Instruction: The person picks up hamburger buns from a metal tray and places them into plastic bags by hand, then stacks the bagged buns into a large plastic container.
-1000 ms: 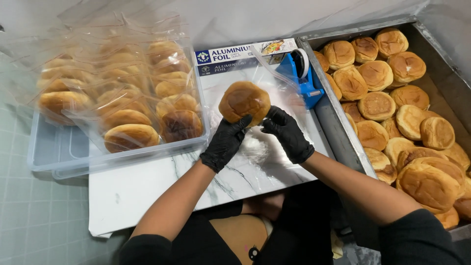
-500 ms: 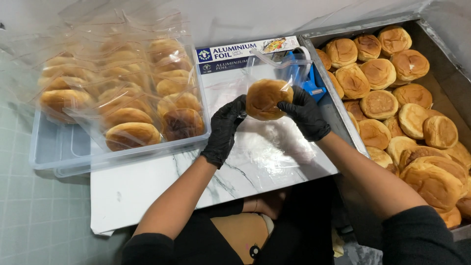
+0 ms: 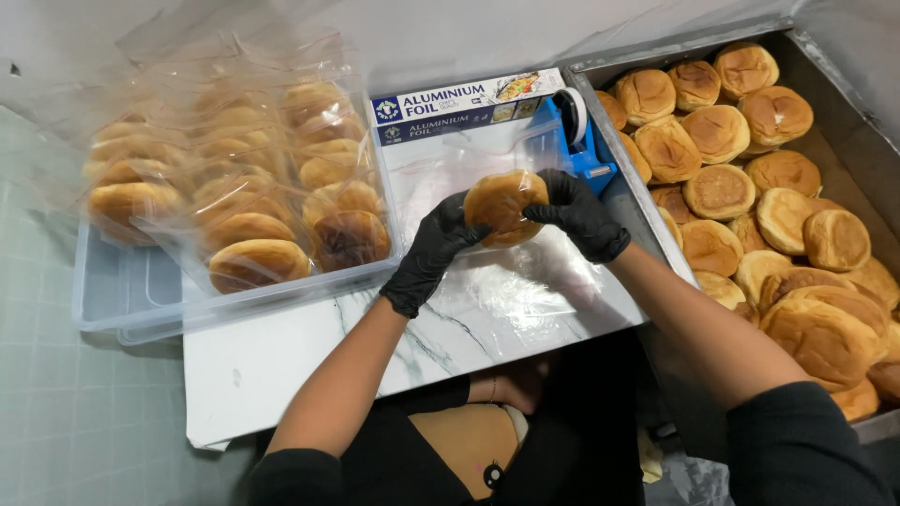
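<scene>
Both my hands wear black gloves and hold one round golden bun (image 3: 500, 201) inside a clear plastic bag, raised a little above the white marble board (image 3: 309, 351). My left hand (image 3: 433, 245) grips the bun's left side from below. On the bun's right side sits my right hand (image 3: 578, 214), fingers curled over its top edge. Just behind my right hand stands a blue tape dispenser (image 3: 579, 141).
A clear plastic tub (image 3: 122, 300) at the left holds several bagged buns (image 3: 258, 262). A long foil box (image 3: 459, 108) lies behind the board. A metal tray (image 3: 825, 122) at the right is full of loose buns (image 3: 722, 192).
My hands have lifted the bagged bun off the board and carried it to the right, toward the blue tape dispenser. My right hand has shifted onto the bun's right edge.
</scene>
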